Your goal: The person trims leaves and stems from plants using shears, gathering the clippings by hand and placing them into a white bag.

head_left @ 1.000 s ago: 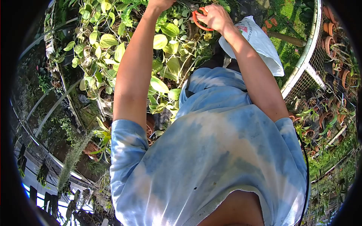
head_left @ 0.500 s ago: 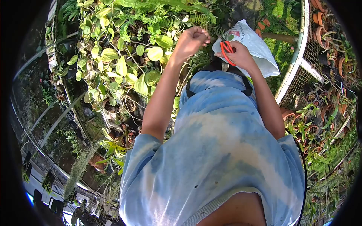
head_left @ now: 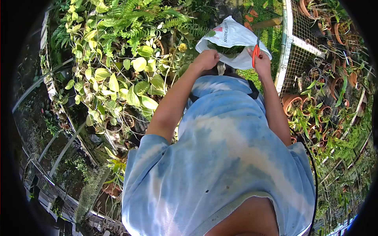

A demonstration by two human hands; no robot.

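Observation:
A white plastic bag (head_left: 238, 33) with printed lettering hangs with its mouth toward me, and dark green cut leaves (head_left: 232, 50) show inside. My left hand (head_left: 206, 60) is closed at the near left rim of the bag and appears to pinch it; the fingertips are partly hidden. On the other side, my right hand (head_left: 262, 63) is closed around red-handled scissors (head_left: 256, 55), blades pointing away from me. Its fingers also touch the bag's right rim.
Trailing plants with broad yellow-green leaves (head_left: 114, 82) and ferns (head_left: 134, 25) grow close on the left. A white-framed wire mesh bench (head_left: 299, 59) stands at the right, with terracotta pots (head_left: 292, 103) beyond it. Behind the bag lies a post (head_left: 267, 22).
My left hand has moved from the foliage to the bag's rim. The bag, beside the right hand before, now stands open between both hands. The scissors remain in my right hand.

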